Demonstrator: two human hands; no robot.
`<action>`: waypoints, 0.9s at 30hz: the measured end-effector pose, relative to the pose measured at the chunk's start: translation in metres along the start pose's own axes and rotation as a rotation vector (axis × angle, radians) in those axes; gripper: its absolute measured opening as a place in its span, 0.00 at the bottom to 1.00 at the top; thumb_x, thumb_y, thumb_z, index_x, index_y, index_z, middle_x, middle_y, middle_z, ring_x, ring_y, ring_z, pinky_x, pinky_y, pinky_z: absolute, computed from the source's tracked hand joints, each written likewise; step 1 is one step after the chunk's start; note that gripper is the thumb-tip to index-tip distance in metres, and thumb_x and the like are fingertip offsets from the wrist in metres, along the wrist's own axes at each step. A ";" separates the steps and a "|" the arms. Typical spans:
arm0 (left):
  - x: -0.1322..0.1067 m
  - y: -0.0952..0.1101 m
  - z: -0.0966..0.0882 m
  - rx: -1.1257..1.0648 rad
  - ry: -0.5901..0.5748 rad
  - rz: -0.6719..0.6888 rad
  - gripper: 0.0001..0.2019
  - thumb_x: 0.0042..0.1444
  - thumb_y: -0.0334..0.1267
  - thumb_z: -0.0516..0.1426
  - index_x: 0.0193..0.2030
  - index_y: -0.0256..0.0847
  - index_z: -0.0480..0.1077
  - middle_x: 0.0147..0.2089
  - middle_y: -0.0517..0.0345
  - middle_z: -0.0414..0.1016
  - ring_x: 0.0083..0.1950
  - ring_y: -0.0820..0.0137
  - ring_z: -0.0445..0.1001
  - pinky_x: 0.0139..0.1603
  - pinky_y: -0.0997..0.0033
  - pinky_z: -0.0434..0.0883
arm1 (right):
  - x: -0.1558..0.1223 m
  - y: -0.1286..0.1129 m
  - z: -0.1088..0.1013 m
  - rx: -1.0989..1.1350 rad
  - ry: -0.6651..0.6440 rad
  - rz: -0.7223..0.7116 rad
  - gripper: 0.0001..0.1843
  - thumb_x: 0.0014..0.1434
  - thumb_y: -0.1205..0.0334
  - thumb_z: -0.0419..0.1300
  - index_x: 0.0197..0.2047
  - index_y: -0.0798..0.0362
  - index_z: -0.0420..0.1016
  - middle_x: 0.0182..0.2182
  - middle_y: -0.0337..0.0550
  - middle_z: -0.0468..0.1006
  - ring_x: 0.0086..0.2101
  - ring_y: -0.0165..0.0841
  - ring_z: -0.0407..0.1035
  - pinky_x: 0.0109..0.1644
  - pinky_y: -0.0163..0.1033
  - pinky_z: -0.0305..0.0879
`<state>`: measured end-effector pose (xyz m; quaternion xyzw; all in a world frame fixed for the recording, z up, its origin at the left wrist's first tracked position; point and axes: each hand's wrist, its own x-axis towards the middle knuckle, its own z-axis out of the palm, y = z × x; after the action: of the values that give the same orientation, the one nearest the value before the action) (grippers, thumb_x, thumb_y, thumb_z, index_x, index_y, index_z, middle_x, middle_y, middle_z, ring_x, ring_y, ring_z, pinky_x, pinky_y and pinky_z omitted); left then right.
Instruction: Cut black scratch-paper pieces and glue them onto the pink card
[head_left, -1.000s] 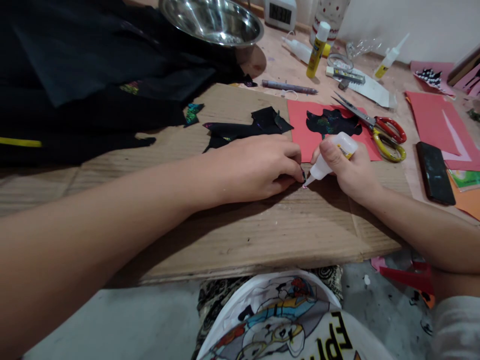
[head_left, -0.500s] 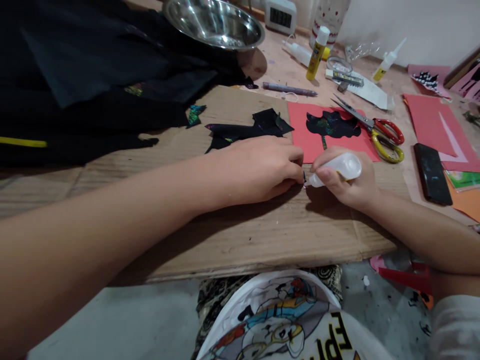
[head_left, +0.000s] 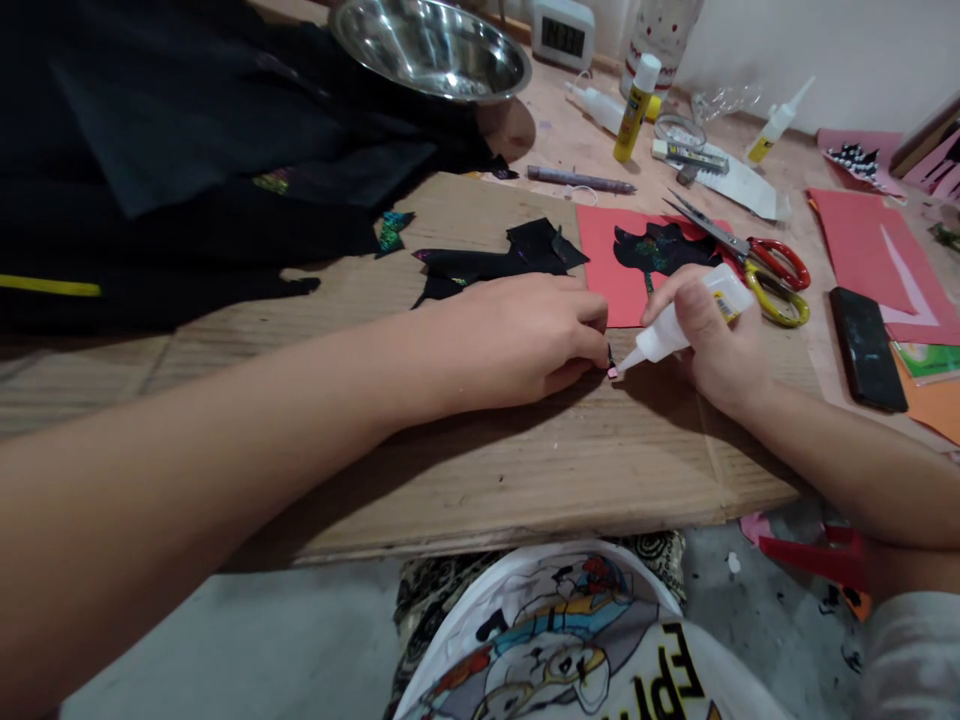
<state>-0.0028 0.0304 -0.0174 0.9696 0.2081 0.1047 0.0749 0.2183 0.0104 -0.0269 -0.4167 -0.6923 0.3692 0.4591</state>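
My right hand (head_left: 720,345) grips a white glue bottle (head_left: 664,325), tilted so that its nozzle points down and left. The nozzle tip meets or almost meets a tiny black and pink paper piece (head_left: 613,372) on the cardboard (head_left: 450,470). My left hand (head_left: 544,335) pinches the near end of that piece, its fingertips pressed down. Just beyond both hands lies a red sheet of paper (head_left: 600,270) bearing a wavy black cutout (head_left: 664,250) with a thin stem. Left of that sheet rest black paper scraps (head_left: 480,262).
Scissors (head_left: 757,260) overlap the red sheet's right side. Behind are a glue stick (head_left: 636,110), a pen (head_left: 581,180), another glue bottle (head_left: 776,125) and a steel bowl (head_left: 442,50). A black phone (head_left: 868,348) lies at right, black sheets (head_left: 225,150) at left.
My right hand has drawn the glue bottle slightly right and up, showing more of its nozzle and the small paper piece. My left hand stays put.
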 end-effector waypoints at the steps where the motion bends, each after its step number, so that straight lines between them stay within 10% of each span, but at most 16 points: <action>1: 0.000 0.000 0.000 -0.004 0.001 0.002 0.14 0.65 0.32 0.55 0.47 0.47 0.83 0.46 0.52 0.80 0.43 0.65 0.76 0.45 0.66 0.70 | 0.001 0.001 0.000 -0.001 -0.015 0.007 0.28 0.60 0.29 0.62 0.31 0.48 0.74 0.24 0.40 0.75 0.25 0.34 0.71 0.28 0.40 0.69; 18: -0.001 -0.001 0.002 -0.013 0.020 -0.005 0.14 0.67 0.34 0.55 0.48 0.46 0.83 0.49 0.50 0.81 0.48 0.62 0.77 0.50 0.64 0.72 | 0.010 -0.010 -0.013 0.184 0.113 -0.018 0.23 0.52 0.36 0.73 0.42 0.42 0.78 0.37 0.41 0.78 0.26 0.32 0.65 0.26 0.41 0.63; 27: -0.003 -0.003 0.004 -0.034 0.055 0.020 0.14 0.67 0.32 0.55 0.48 0.45 0.83 0.48 0.50 0.81 0.48 0.63 0.77 0.51 0.65 0.72 | 0.007 -0.010 -0.017 0.241 0.169 -0.071 0.19 0.59 0.39 0.70 0.36 0.45 0.73 0.18 0.28 0.64 0.15 0.27 0.52 0.17 0.38 0.51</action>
<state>-0.0054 0.0314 -0.0224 0.9671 0.1984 0.1353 0.0844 0.2305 0.0154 -0.0105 -0.3634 -0.6161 0.3967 0.5753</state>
